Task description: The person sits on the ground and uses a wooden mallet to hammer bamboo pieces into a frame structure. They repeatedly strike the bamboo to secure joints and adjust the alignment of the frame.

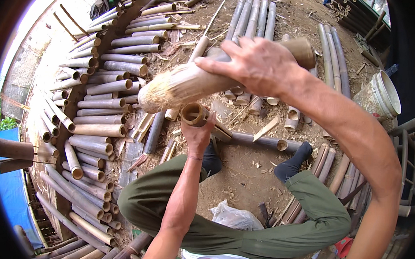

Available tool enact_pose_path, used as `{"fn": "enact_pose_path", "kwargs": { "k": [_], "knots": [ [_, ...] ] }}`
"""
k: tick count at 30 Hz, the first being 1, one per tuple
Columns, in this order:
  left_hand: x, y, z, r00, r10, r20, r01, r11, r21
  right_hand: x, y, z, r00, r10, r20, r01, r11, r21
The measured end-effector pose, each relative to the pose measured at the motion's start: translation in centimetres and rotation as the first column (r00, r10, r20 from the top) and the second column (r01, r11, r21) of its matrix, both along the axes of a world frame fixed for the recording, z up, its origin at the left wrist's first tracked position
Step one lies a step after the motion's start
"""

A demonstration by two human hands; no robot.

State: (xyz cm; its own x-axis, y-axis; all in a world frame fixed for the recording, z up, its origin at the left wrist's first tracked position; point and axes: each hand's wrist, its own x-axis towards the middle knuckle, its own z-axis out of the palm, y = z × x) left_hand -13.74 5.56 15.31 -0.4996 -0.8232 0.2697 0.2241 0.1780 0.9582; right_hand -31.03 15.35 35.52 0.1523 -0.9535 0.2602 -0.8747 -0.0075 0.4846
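Note:
My right hand grips a thick bamboo club, raised above the ground, its frayed, battered end pointing left. Below it my left hand holds a short hollow bamboo tube upright by its side, the open end facing up. The club's frayed end hangs just above and left of the tube. A split bamboo strip sticks out to the right of the tube. I sit on the dirt with my legs in green trousers and dark socks spread around the work.
A big stack of cut bamboo lengths curves along the left. Long bamboo poles lie ahead and at the right. A white bucket stands at the right, a white plastic bag lies between my legs, and chips litter the dirt.

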Motion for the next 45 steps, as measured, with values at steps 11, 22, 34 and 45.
{"fn": "enact_pose_path", "kwargs": {
  "k": [11, 22, 34, 45],
  "knots": [
    [0.2, 0.1, -0.1, 0.999, -0.010, -0.040, 0.012, 0.998, 0.061, -1.3, -3.9, -1.6, 0.985, 0.175, -0.005, -0.174, 0.981, 0.080],
    [-0.4, 0.4, 0.0, 0.999, 0.000, -0.034, 0.002, 0.998, 0.059, 0.8, -1.5, -0.2, 0.997, 0.072, 0.011, -0.071, 0.996, -0.049],
    [11.8, 3.0, 0.1, 0.945, -0.200, 0.258, 0.202, 0.979, 0.016, 21.4, 4.6, -4.1, -0.577, 0.075, 0.814, 0.224, 0.972, 0.069],
    [19.8, 6.8, 5.7, 0.602, -0.359, 0.713, 0.538, 0.842, -0.030, 20.7, 2.1, -6.7, -0.702, 0.119, 0.702, 0.325, 0.931, 0.167]
  ]
}}
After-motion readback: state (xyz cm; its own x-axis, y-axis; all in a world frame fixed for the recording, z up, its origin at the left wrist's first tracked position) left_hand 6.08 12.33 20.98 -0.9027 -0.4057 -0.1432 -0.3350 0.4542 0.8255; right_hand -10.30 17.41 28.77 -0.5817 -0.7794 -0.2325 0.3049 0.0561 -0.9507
